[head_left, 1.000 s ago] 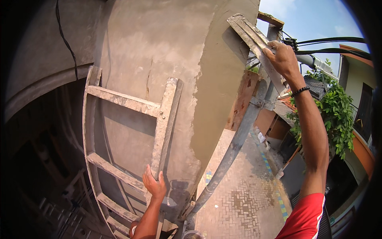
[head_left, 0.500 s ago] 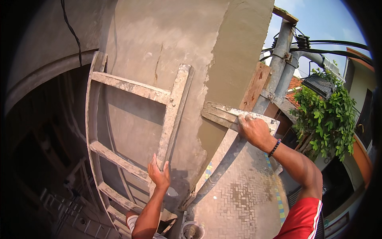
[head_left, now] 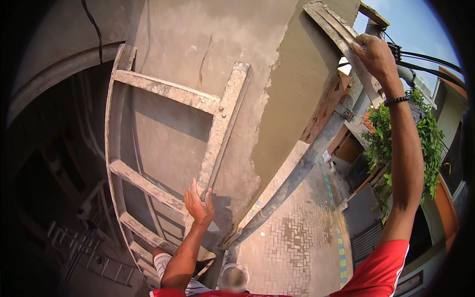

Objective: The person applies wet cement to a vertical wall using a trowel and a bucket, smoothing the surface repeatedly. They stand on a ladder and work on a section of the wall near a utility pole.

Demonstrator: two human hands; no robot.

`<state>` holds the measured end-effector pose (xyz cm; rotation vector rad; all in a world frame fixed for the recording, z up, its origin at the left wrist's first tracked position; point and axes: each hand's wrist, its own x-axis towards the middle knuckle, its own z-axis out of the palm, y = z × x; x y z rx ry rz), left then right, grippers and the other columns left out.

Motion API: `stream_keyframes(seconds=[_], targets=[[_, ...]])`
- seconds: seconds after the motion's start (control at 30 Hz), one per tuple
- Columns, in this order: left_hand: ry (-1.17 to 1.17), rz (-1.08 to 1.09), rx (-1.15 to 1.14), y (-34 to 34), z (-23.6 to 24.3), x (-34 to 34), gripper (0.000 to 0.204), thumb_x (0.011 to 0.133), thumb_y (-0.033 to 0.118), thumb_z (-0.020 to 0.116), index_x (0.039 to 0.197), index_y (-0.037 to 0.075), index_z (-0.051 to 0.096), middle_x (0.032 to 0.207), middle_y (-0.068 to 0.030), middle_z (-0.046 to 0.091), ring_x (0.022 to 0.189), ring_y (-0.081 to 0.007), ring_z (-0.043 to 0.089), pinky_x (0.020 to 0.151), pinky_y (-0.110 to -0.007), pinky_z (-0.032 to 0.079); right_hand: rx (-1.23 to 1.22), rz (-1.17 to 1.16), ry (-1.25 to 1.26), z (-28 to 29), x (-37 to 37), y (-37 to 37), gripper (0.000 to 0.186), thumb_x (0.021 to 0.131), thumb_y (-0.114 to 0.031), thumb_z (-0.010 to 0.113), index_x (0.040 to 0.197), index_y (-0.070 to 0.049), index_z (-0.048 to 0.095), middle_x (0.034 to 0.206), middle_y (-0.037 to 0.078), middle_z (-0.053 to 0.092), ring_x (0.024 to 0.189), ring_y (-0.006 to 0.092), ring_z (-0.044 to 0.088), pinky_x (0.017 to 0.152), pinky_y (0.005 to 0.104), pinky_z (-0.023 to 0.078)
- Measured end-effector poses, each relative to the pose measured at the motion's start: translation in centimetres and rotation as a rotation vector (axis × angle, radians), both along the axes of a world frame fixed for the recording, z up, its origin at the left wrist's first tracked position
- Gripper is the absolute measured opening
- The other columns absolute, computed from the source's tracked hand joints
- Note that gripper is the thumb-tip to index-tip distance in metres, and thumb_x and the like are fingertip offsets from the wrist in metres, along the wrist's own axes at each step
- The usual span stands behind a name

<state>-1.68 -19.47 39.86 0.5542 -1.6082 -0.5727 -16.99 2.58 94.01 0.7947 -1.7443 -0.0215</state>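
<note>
My left hand (head_left: 199,207) grips the right rail (head_left: 221,133) of a plaster-smeared wooden ladder leaning on the grey wall (head_left: 168,34). Up at the top right, my right hand (head_left: 372,57) has its fingers closed on a long, worn float (head_left: 331,27), held slanted over the damp, olive-grey plaster strip (head_left: 292,109) along the wall's corner. The float's back faces me; whether its face touches the plaster I cannot tell.
A metal pole (head_left: 316,153) with black cables (head_left: 423,67) runs beside the corner, near a reddish board (head_left: 326,106). Below lie a paved lane (head_left: 292,237) and a blurred bucket (head_left: 233,277). A leafy tree (head_left: 425,143) stands rightward; a metal ladder (head_left: 114,267) is in the dark opening left.
My right hand dropped with the float half a second ago and is now raised again, the float steeply slanted near the corner's top. My left hand stays on the rail; the view has shifted slightly.
</note>
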Motion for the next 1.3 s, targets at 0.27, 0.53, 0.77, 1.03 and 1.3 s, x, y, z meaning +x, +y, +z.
stream_keyframes(seconds=[0.27, 0.53, 0.77, 1.03, 1.3], targets=[[0.006, -0.036, 0.09, -0.3, 0.1, 1.0, 0.063, 0.083, 0.015, 0.071, 0.138, -0.004, 0.046, 0.106, -0.0212, 0.059, 0.094, -0.0379, 0.052, 0.086, -0.045, 0.041, 0.456, 0.029, -0.285, -21.3, -0.3, -1.9, 0.023, 0.086, -0.023, 0.061, 0.09, -0.001, 0.064, 0.078, 0.022, 0.066, 0.069, 0.0368, 0.068, 0.061, 0.0448, 0.055], [0.018, -0.035, 0.029, 0.1, 0.3, 0.4, 0.062, 0.084, 0.018, 0.072, 0.137, -0.004, 0.047, 0.109, -0.0215, 0.059, 0.098, -0.0384, 0.053, 0.088, -0.046, 0.042, 0.765, 0.042, -0.669, -44.8, -0.7, 2.6, 0.025, 0.084, -0.009, 0.055, 0.103, 0.005, 0.064, 0.084, 0.019, 0.07, 0.072, 0.0283, 0.071, 0.057, 0.0393, 0.058], [0.006, 0.008, -0.003, -0.2, 0.3, 0.3, 0.063, 0.083, 0.02, 0.07, 0.136, -0.006, 0.047, 0.111, -0.0221, 0.059, 0.098, -0.0393, 0.053, 0.088, -0.046, 0.041, 0.431, 0.5, -1.515, -42.2, -0.5, 6.4, 0.036, 0.094, -0.029, 0.065, 0.111, 0.003, 0.069, 0.075, 0.016, 0.068, 0.065, 0.023, 0.065, 0.063, 0.0365, 0.052], [-0.002, -0.016, 0.001, -0.1, 0.5, 0.6, 0.064, 0.084, 0.02, 0.068, 0.138, -0.006, 0.044, 0.105, -0.0229, 0.056, 0.094, -0.0404, 0.051, 0.085, -0.048, 0.04, -0.035, 0.521, -1.142, -17.6, 3.2, 7.5, 0.04, 0.089, -0.023, 0.069, 0.119, 0.004, 0.065, 0.074, 0.005, 0.061, 0.055, 0.0072, 0.053, 0.052, 0.0243, 0.042], [0.001, 0.013, -0.009, 0.0, -0.1, 0.1, 0.063, 0.085, 0.021, 0.067, 0.137, -0.006, 0.045, 0.105, -0.0228, 0.056, 0.094, -0.0408, 0.05, 0.086, -0.048, 0.04, -0.039, 0.255, -0.156, 1.9, 1.8, 3.2, 0.042, 0.091, -0.03, 0.065, 0.117, 0.002, 0.066, 0.11, 0.02, 0.07, 0.1, 0.0283, 0.069, 0.087, 0.0372, 0.053]])
